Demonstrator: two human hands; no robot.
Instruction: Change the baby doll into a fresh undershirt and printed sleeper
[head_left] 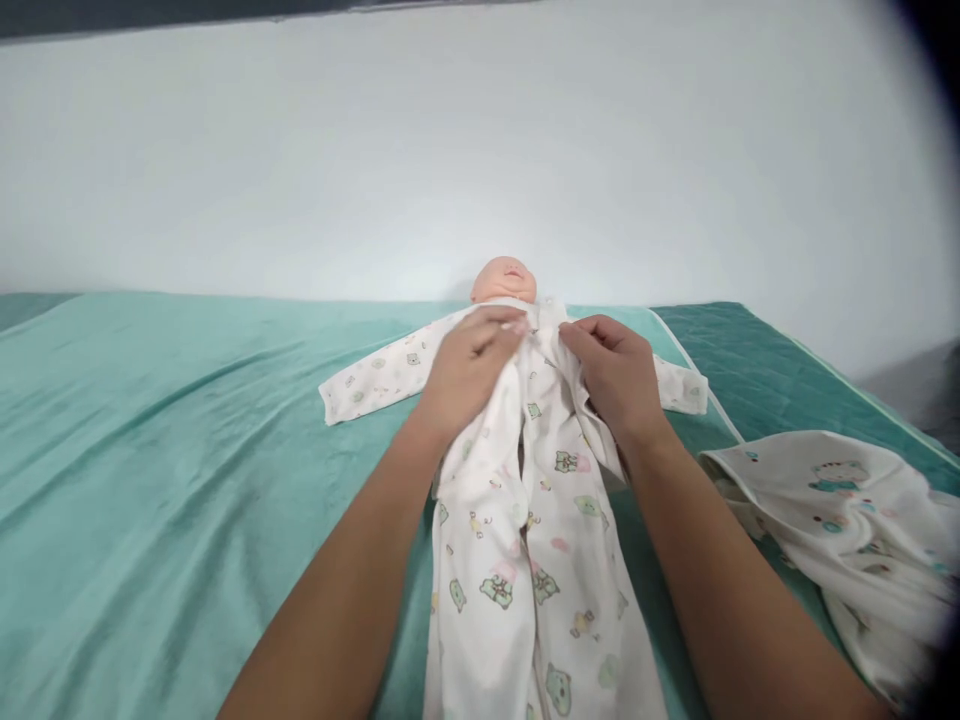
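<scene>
A baby doll (504,280) lies on its back on the green sheet, head toward the wall. It wears a white romper (517,540) printed with small bears, sleeves spread to both sides. My left hand (469,368) pinches the left edge of the romper's front opening at the doll's chest. My right hand (615,372) grips the right edge of the same opening, fingers curled round the cloth. The two hands sit close together just below the doll's neck.
A green sheet (165,460) covers the bed, which stands against a white wall. A second white printed garment (840,530) lies crumpled at the right, near the bed's quilted edge (757,370).
</scene>
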